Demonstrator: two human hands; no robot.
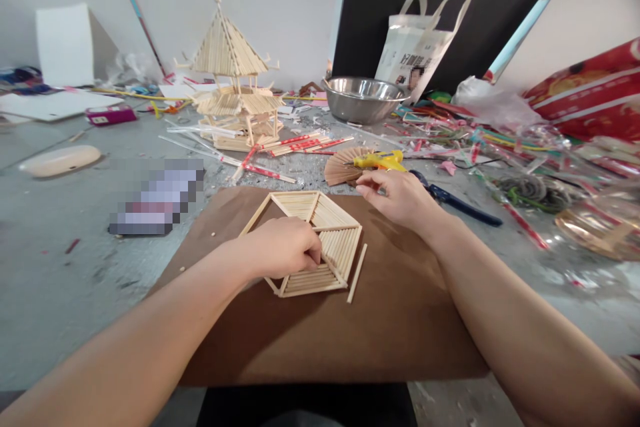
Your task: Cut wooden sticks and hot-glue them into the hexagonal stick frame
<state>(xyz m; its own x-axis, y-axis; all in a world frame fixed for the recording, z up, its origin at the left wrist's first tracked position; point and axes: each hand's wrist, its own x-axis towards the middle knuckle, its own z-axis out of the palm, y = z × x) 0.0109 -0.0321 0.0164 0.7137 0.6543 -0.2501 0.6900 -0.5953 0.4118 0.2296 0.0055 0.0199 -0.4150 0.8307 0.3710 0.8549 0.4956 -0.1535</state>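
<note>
the stick hexagon (340, 240) lies flat on the brown sheet (400, 320) under the left hand (283, 247), whose fingers are curled tight and pinch at its middle. the right hand (397, 199) sits off its far-right corner, fingers loosely bent and empty, just near of the yellow glue gun (380, 160), which lies left to right. the grey counter (60, 267) around is littered, with a stick pagoda (235, 80) and a steel bowl (361, 99) far back.

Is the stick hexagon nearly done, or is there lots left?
About halfway, it seems. Done: the stick hexagon has its outline, and the top, right and bottom wedges are filled with sticks. In hand: the left hand presses on it while the right hand is at the yellow glue gun. Left: the upper-left wedge shows bare brown board, and one loose stick lies beside it.
</note>
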